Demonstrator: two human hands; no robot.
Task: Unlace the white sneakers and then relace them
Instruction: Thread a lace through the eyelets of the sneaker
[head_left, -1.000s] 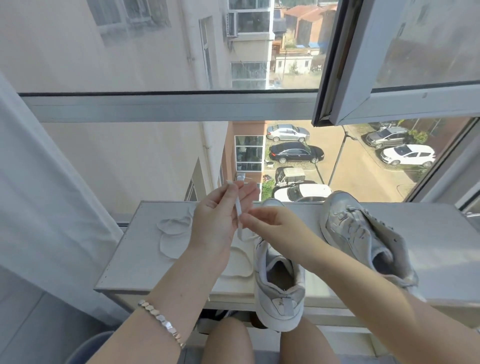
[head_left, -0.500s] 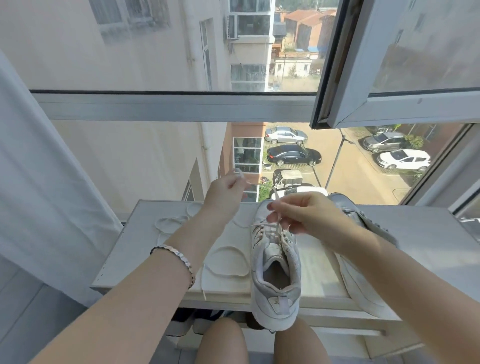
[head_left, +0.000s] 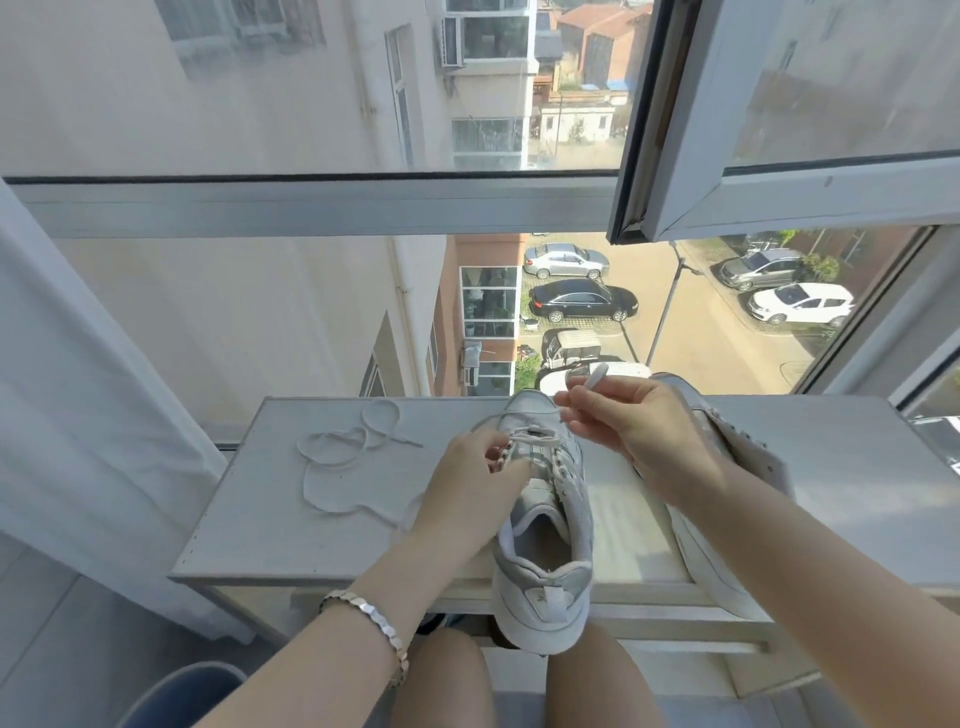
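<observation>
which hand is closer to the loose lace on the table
Left. The left hand is at the sneaker's eyelets, just right of the loose lace; the right hand is farther right, pinching a lace end.

the left hand (head_left: 480, 470) sits against the left side of the sneaker (head_left: 543, 499), fingers curled onto its eyelet row, a bracelet (head_left: 371, 616) on the wrist back near the heel. the right hand (head_left: 631, 434) is raised over the sneaker's toe, thumb and forefinger pinching a lace end (head_left: 595, 375), forearm coming in from the sneaker's right.
</observation>
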